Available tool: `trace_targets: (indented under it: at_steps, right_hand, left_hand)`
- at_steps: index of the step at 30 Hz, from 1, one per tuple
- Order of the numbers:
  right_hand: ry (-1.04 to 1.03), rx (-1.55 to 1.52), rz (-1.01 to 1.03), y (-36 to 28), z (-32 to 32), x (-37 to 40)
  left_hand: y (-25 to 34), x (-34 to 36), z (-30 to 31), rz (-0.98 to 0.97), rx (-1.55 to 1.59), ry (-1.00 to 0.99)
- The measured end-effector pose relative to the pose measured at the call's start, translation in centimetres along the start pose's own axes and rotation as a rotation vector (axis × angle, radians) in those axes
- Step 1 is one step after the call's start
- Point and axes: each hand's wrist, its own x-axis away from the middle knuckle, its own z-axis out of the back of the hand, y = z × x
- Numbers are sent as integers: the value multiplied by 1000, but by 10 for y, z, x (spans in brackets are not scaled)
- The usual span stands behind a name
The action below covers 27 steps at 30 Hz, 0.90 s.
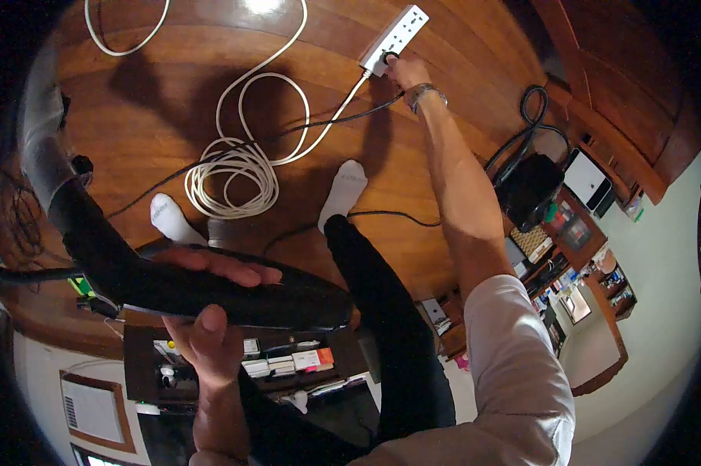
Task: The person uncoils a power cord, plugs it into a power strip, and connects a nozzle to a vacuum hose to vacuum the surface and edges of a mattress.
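My right hand (405,71) is closed on a black plug (391,57) at the near end of a white power strip (401,33) on the floor. Whether the plug is fully seated in a socket is hidden by my fingers. A thin black cord (327,122) runs left from beside my right wrist. My left hand (210,330) grips a long black tool (288,303) with a grey tube (47,167) bent up from its far left end, much like a vacuum cleaner part. My thumb is on the near side, with the fingers on the far side.
A coiled white cable (234,186) lies on the wooden floor (444,70) between the strip and my feet in white socks (347,186). Black cord and a dark bulky object (533,190) are at right. A shelf with boxes (288,361) stands below, a cluttered desk at far right.
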Motion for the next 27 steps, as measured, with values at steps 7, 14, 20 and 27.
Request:
trace_targets:
  at_steps: [7,14,20,27]
  right_hand:
    - [-373,356,190,-41,11,-23]
    - [-16,131,-117,-13,-17,-46]
    - [286,809,383,-162,2,35]
    - [182,746,454,-258,-97,-13]
  left_hand:
    - [7,4,6,10,37,24]
    - [22,3,14,-73,44,24]
    - [35,9,33,-69,179,51]
    - [60,24,63,-109,313,212]
